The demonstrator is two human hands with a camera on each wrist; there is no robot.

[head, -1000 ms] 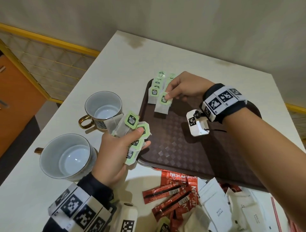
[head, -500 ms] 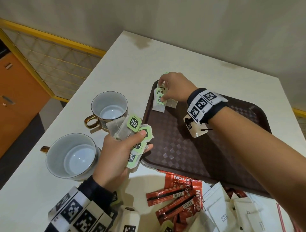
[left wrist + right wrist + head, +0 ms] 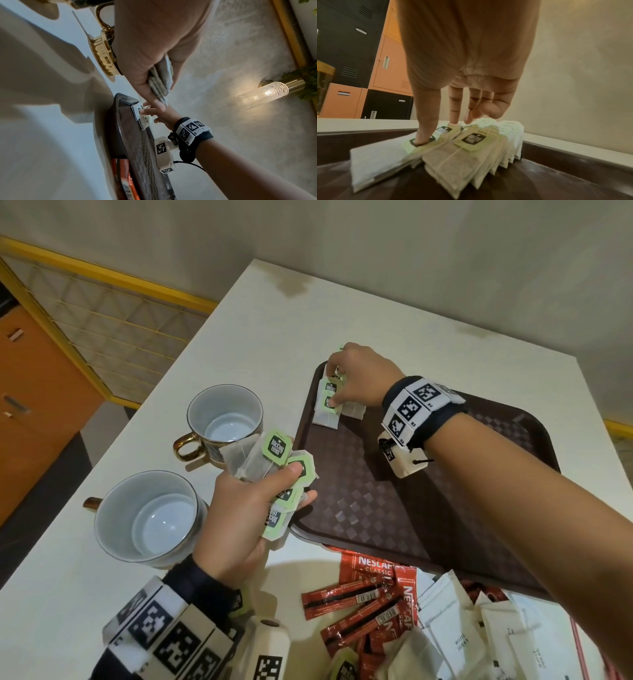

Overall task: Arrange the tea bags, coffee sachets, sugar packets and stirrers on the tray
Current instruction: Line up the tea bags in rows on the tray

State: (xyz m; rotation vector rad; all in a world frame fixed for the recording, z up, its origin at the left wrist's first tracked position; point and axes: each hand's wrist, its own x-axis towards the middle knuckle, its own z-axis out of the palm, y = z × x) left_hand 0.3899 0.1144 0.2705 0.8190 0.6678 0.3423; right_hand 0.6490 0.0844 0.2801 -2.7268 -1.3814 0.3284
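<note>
A brown checkered tray [image 3: 428, 508] lies on the white table. In its far left corner is a row of tea bags [image 3: 327, 409] with green tags, overlapping and leaning. My right hand [image 3: 334, 392] rests on that row with fairly straight fingers. In the right wrist view the thumb [image 3: 423, 132] presses one tag and a fingertip touches another on the row of tea bags [image 3: 462, 155]. My left hand [image 3: 260, 494] hovers by the tray's left edge and grips a bunch of tea bags [image 3: 277, 446]. Red coffee sachets [image 3: 359, 604] and white sugar packets [image 3: 455, 621] lie before the tray.
Two empty cups stand left of the tray, one with a gold handle [image 3: 224, 419] and a larger one [image 3: 150, 515] nearer to me. A loose tea bag [image 3: 346, 666] lies among the sachets. Most of the tray's floor is bare.
My right hand has moved from the tray's left middle to its far left corner, bringing a tea bag up against the row. The left hand has kept its bunch and place.
</note>
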